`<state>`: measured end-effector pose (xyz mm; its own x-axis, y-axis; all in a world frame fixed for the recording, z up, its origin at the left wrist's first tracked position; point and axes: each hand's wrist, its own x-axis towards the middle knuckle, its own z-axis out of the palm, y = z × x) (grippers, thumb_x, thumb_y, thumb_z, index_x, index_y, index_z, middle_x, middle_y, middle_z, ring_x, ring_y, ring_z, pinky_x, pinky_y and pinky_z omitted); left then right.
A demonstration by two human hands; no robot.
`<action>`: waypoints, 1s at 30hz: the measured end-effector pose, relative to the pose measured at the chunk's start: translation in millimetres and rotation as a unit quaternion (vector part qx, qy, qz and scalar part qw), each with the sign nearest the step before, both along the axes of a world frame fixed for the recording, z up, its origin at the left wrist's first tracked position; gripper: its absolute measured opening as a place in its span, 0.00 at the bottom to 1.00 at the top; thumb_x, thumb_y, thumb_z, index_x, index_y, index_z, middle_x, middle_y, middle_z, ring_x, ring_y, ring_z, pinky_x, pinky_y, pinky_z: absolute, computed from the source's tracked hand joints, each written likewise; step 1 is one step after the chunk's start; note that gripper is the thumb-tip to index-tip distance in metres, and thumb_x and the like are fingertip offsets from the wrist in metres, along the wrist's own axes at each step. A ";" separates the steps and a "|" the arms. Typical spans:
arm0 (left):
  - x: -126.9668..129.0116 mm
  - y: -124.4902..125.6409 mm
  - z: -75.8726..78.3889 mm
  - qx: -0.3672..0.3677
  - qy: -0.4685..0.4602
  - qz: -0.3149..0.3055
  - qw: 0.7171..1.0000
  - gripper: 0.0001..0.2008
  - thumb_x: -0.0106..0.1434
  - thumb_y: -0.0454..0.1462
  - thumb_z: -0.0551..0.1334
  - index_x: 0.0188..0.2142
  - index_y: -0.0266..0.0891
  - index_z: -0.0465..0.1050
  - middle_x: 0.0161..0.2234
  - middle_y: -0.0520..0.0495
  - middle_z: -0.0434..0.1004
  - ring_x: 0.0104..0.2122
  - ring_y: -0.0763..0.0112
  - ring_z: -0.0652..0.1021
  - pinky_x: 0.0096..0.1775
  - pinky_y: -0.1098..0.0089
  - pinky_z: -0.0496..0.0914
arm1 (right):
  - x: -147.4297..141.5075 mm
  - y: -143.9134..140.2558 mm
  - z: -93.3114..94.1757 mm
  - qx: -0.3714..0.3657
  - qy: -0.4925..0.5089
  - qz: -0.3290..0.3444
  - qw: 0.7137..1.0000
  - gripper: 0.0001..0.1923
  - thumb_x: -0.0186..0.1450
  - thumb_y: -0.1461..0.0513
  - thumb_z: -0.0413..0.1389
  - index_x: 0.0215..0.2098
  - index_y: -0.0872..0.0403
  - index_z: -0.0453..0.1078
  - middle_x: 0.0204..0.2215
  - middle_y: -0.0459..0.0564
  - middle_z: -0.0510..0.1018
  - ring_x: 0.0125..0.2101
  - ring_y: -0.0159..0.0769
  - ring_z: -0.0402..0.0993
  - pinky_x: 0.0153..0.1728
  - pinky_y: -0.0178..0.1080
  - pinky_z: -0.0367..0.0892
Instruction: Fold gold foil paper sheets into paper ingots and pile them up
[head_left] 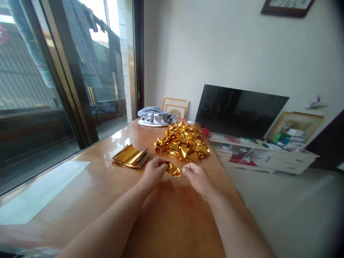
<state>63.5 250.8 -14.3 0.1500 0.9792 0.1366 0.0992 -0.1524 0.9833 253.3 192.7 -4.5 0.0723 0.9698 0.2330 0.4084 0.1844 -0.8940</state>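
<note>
A small piece of folded gold foil paper (174, 169) is pinched in my left hand (155, 170), its free end pointing right. My right hand (192, 174) is curled with thumb and fingertips together, just right of the foil's tip and apart from it. Whether anything sits in those right fingers is hidden. Beyond both hands lies a heap of folded gold foil pieces (185, 141). Left of my left hand rests a stack of flat gold foil sheets (129, 156), curling at the edges.
The wooden table (174, 222) has its right edge beside my right forearm. Folded grey-blue clothing (154, 117) lies at its far end. A pale sheet (45, 190) is on the left, near the window. A television (239, 111) stands on a white cabinet (282, 161) beyond.
</note>
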 end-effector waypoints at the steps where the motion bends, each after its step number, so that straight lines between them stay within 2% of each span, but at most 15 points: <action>1: -1.1 0.8 0.1 -0.021 -0.016 0.006 1.000 0.07 0.54 0.36 0.63 0.33 0.36 0.70 0.26 0.51 0.74 0.22 0.76 0.70 0.25 0.75 0.62 | 0.3 0.6 -1.6 -0.006 0.013 -0.007 1.000 0.09 0.62 0.57 0.54 0.32 0.54 0.71 0.26 0.44 0.74 0.28 0.33 0.67 0.29 0.34 0.62; 5: -5.2 2.8 -0.2 -0.088 -0.097 -0.004 0.991 0.10 0.55 0.39 0.64 0.32 0.37 0.66 0.26 0.51 0.73 0.20 0.78 0.68 0.23 0.75 0.61 | -3.4 4.7 -13.3 -0.040 0.032 -0.002 0.999 0.14 0.61 0.57 0.56 0.42 0.55 0.72 0.26 0.44 0.74 0.25 0.32 0.67 0.27 0.33 0.62; 9: -5.3 3.4 -2.0 -0.104 -0.132 -0.015 0.986 0.12 0.55 0.40 0.65 0.31 0.37 0.64 0.25 0.51 0.73 0.20 0.79 0.69 0.23 0.76 0.61 | -12.3 6.7 -19.8 -0.027 0.034 0.012 0.999 0.19 0.63 0.54 0.55 0.48 0.56 0.72 0.26 0.45 0.74 0.24 0.33 0.67 0.26 0.34 0.62; 14: 2.5 1.2 -6.8 -0.085 -0.132 -0.005 0.988 0.14 0.54 0.39 0.67 0.32 0.39 0.61 0.21 0.55 0.70 0.19 0.77 0.70 0.23 0.75 0.62 | -16.6 6.5 -19.4 0.000 -0.017 -0.020 1.000 0.20 0.65 0.46 0.54 0.35 0.55 0.73 0.25 0.48 0.77 0.24 0.35 0.69 0.24 0.35 0.60; 19: 9.5 -0.3 -14.2 -0.054 -0.101 -0.010 0.993 0.11 0.55 0.36 0.64 0.32 0.40 0.61 0.20 0.56 0.70 0.18 0.76 0.71 0.22 0.76 0.62 | -12.0 6.3 -18.6 0.011 -0.077 -0.063 0.995 0.20 0.67 0.47 0.51 0.25 0.52 0.68 0.20 0.47 0.75 0.21 0.36 0.69 0.23 0.35 0.58; 25: 10.4 2.8 -20.0 -0.019 -0.036 0.002 0.999 0.08 0.52 0.31 0.63 0.32 0.39 0.65 0.23 0.53 0.74 0.22 0.74 0.75 0.24 0.76 0.64 | -9.9 6.1 -15.4 0.042 -0.089 -0.086 0.991 0.16 0.65 0.51 0.52 0.27 0.51 0.71 0.21 0.48 0.77 0.23 0.38 0.71 0.24 0.35 0.59; 30: 11.6 3.6 -23.2 -0.014 -0.026 -0.005 1.000 0.08 0.52 0.29 0.62 0.32 0.39 0.66 0.24 0.54 0.75 0.23 0.74 0.75 0.25 0.76 0.65 | -11.3 5.7 -14.2 0.048 -0.084 -0.092 0.991 0.14 0.64 0.53 0.52 0.27 0.51 0.72 0.21 0.50 0.78 0.24 0.39 0.72 0.24 0.36 0.61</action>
